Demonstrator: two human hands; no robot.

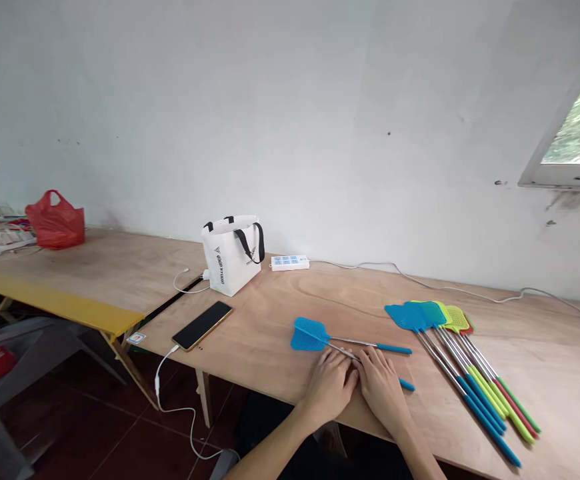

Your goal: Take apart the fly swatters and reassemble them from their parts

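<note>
Near the table's front edge, my left hand (331,385) and my right hand (381,380) are side by side, both closed on the thin metal shaft of a blue fly swatter (407,385). Its blue handle end sticks out to the right from under my right hand. Just behind my fingers lies a second blue fly swatter (394,349), handle to the right. The two heads overlap on the left, so I cannot fully separate them. To my right, several fly swatters (463,367) with blue, yellow-green, red and green handles lie fanned in a row, heads toward the wall.
A white tote bag (233,260) with black handles stands at the back left, beside a power strip (290,263). A phone (203,325) on a charging cable lies at the left. Farther left are another table (135,260), a red plastic bag (56,223) and a grey chair (15,387).
</note>
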